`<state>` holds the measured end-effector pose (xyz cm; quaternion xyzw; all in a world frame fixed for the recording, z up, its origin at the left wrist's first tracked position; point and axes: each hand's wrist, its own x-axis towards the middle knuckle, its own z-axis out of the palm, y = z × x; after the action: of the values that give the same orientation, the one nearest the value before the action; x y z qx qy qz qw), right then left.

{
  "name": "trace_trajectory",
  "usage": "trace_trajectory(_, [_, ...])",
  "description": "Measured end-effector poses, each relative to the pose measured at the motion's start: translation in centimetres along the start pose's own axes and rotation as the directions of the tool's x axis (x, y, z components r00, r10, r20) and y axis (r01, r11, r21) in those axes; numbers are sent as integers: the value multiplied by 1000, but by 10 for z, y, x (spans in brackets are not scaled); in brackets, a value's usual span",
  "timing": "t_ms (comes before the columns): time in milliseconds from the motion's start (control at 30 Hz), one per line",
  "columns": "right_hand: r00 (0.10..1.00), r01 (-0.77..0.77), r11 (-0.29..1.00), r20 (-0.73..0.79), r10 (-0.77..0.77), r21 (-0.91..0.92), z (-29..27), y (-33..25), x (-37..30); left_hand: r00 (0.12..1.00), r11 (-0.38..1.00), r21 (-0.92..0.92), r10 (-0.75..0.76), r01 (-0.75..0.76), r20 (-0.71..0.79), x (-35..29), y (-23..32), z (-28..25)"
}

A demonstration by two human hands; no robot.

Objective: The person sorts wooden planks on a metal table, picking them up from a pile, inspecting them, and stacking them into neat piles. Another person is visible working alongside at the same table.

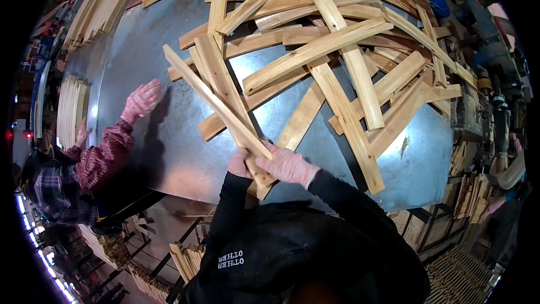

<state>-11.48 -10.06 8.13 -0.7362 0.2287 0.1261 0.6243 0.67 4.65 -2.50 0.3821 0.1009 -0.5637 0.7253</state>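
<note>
Held a long wooden board (216,105) at the near edge of the metal-topped desk (129,39), just in front of the body. Had the left hand (240,163) curled round its near part from the left, apparently nearly closed, with most fingers hidden by the wood. Had the right hand (288,165) clasped over the same stretch from the right, thumb laid across the wood, with little gap left in the grip. Could not tell about any hold on a second board (222,79) close alongside to the right.

Looked, by judgement, only partway through the work. Saw tidy upright rows at the left, a nearer stack (73,112) and a farther stack (101,14), but could not link either surely to this handling. Saw many loose boards (318,56) lying crisscross from the middle to the far right, so judged much to be left unsorted.

Pointed the held board's far end toward the far left and its near end back toward the body. Ran its long axis diagonally, from far left to near right, seemingly turned partly onto a narrow edge. Could not make out any support beneath the far end. Noted a co-worker's gloved hand (143,100) well apart, spread over the desk's left part.
</note>
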Motion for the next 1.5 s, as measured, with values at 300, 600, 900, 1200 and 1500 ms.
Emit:
trace_trajectory(300, [725, 77, 699, -442, -529, -711, -36, 75, -30, 981, 939, 334, 135, -83, -136, -17, -10, 47])
trace_trajectory(600, [921, -375, 539, -370, 122, -754, -117, 86, -121, 957, 637, 765, 271, -98, -103, -41, 28, -33])
trace_trajectory(900, [830, 42, -53, 65, -553, -998, -275, -24, 78, 888, 454, 887, 371, 82, -272, -120, 40, -47])
trace_trajectory(1200, [958, -288, 251, -278, 76, -924, -236, -68, 61, 876, 449, 893, 421, 23, -234, -162, 8, -38])
trace_trajectory(1500, [721, -650, 478, -678, 142, -591, -260, 20, 22, 920, 242, 970, 382, -11, -85, -108, 32, 7])
